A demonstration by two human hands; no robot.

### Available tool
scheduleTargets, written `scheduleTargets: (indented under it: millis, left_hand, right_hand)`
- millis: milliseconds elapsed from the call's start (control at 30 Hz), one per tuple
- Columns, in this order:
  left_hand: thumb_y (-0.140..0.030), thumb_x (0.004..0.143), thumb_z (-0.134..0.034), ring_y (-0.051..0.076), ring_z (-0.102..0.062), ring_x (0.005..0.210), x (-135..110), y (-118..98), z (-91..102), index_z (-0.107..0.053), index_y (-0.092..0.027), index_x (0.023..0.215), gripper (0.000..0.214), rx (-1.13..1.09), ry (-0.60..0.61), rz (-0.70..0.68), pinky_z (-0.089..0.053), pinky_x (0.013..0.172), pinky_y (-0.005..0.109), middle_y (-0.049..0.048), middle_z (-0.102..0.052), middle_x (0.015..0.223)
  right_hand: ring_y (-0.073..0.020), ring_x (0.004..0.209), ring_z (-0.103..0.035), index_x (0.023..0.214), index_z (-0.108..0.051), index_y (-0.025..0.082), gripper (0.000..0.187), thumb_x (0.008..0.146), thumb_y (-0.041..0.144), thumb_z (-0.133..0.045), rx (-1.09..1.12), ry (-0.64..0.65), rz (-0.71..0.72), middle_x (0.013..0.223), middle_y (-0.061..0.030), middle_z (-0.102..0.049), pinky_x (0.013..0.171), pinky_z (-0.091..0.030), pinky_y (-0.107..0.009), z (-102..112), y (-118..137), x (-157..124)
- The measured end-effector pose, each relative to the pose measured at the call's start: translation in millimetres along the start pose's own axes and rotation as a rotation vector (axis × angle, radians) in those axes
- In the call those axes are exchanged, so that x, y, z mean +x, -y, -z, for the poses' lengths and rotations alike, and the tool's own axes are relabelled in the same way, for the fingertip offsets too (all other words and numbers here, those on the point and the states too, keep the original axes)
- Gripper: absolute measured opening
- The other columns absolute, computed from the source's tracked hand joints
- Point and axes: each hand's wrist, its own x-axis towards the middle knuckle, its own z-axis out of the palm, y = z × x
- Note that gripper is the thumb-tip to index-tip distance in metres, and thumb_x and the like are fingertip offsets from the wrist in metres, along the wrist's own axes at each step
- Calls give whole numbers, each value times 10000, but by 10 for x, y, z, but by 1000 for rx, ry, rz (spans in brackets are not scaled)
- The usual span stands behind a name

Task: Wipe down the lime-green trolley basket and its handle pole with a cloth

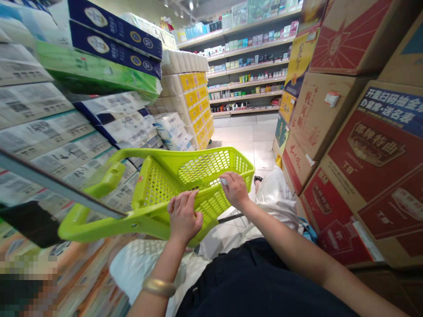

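Observation:
A lime-green plastic shopping basket (158, 180) with a long handle is tilted in front of me in a shop aisle. My left hand (183, 215) grips its near rim, fingers curled over the edge, a gold bangle on the wrist. My right hand (234, 188) rests on the basket's right rim, fingers bent around a small white thing (224, 181) that I cannot make out.
Stacked tissue and toilet-paper packs (82, 110) fill the left side. Red and brown cartons (357, 132) are piled on the right. A tiled floor (244, 136) leads to stocked shelves (247, 66) at the aisle's end.

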Motion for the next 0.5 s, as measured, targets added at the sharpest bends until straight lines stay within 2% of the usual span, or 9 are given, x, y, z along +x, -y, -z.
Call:
scheduleTargets:
  millis: [67, 133, 233, 300, 400, 500]
  left_hand:
    - [-154, 707, -520, 289, -506, 1152, 34, 5, -4, -541, -207, 1255, 550, -3, -6, 4, -224, 1081, 440, 99, -629, 1153]
    - [-156, 708, -518, 289, -508, 1148, 70, 18, -7, -547, -204, 1240, 535, 0, -7, 5, -219, 1083, 444, 100, -630, 1146]
    - [-161, 704, -520, 287, -508, 1148, 114, 71, -9, -542, -199, 1234, 532, 7, 13, -15, -226, 1081, 440, 101, -628, 1149]
    - [-162, 704, -518, 285, -511, 1144, 138, 127, -8, -536, -193, 1236, 533, 2, 25, -36, -239, 1075, 434, 102, -626, 1155]
    - [-164, 710, -512, 281, -516, 1139, 171, 211, -10, -538, -190, 1227, 518, -16, 29, -45, -241, 1077, 434, 98, -626, 1161]
    - [-170, 710, -515, 281, -520, 1134, 210, 260, -21, -552, -201, 1204, 496, -21, 22, -28, -227, 1085, 437, 88, -633, 1149]
  right_hand:
    - [-224, 987, -558, 1024, -623, 210, 191, 937, 202, -452, -23, -48, -54, 1034, -81, -634, 915, -416, -372, 1, -35, -6]
    - [-229, 1001, -550, 1026, -618, 210, 185, 936, 204, -456, -19, -64, -54, 1043, -83, -628, 935, -406, -382, -46, 40, -8]
    - [-234, 1039, -537, 1054, -612, 215, 189, 929, 209, -471, 22, -21, 15, 1081, -84, -619, 954, -403, -383, -133, 202, -10]
    - [-231, 1048, -535, 1066, -611, 222, 197, 922, 202, -477, 39, 10, 44, 1096, -84, -615, 949, -411, -374, -145, 210, -10]
    - [-230, 1038, -537, 1046, -613, 223, 194, 915, 190, -473, 2, 0, 22, 1079, -84, -617, 941, -410, -372, -69, -2, -3]
    - [-241, 1006, -536, 1017, -609, 200, 183, 916, 183, -457, -67, -46, -78, 1042, -96, -620, 919, -409, -383, 24, -281, 22]
